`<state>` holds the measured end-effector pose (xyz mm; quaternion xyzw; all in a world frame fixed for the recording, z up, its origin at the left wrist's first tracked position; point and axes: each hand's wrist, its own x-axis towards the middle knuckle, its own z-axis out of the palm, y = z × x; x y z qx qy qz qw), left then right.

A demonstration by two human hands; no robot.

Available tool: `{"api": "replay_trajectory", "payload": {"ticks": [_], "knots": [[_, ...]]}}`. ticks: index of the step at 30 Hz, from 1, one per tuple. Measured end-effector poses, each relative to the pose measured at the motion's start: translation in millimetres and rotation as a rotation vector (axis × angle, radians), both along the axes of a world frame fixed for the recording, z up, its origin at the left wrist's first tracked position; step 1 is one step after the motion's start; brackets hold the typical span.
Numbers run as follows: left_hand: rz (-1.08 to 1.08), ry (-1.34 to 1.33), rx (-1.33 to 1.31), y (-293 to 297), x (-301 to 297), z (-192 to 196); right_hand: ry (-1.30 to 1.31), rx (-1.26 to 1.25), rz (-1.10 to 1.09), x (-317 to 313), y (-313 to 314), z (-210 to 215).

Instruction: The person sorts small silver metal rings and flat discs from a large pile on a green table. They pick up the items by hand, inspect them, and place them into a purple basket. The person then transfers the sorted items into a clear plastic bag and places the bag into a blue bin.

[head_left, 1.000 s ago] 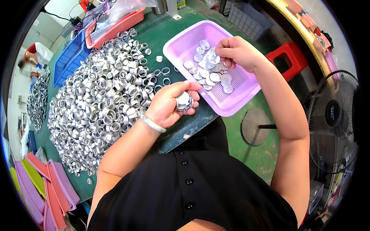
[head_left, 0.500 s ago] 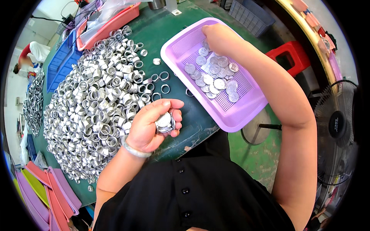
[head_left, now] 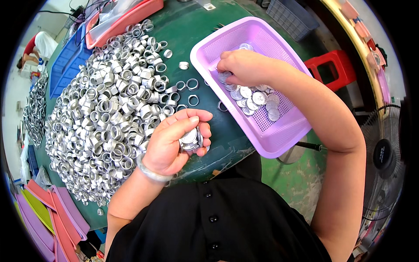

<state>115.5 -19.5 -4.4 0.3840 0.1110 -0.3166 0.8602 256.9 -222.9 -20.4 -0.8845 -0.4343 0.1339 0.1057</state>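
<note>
Nearest, with a pale bangle point(head_left: 149, 171) at the wrist: left hand point(head_left: 168, 142), fingers curled around a small cluster of silver discs point(head_left: 189, 137) above the green counter point(head_left: 218, 150). Just beyond, at the counter's edge: a purple perforated basket point(head_left: 276, 152), with loose discs point(head_left: 259, 98) on its bottom. Over the basket: right hand point(head_left: 242, 67), fingers bent down at the loose discs; cannot tell whether gripping any. Across the counter's left: a broad heap of metal rings point(head_left: 104, 122). Farther off: a blue bin point(head_left: 65, 72), a red stool point(head_left: 341, 72), a gray crate point(head_left: 292, 19).
</note>
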Motion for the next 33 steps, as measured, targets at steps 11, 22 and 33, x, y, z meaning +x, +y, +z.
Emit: {"api": "replay_trajectory", "payload": {"ticks": [11,22,33], "knots": [[0.014,0.017,0.051,-3.9,2.7,-1.3,-0.006,0.006,0.092,2.2,-7.2,3.7],[0.022,0.027,0.061,-3.4,2.1,-3.8,-0.114,-0.020,0.021,7.0,-5.8,4.0],[0.000,0.005,0.008,-1.7,1.9,-4.2,-0.138,-0.128,-0.159,8.1,-11.2,12.9]]}}
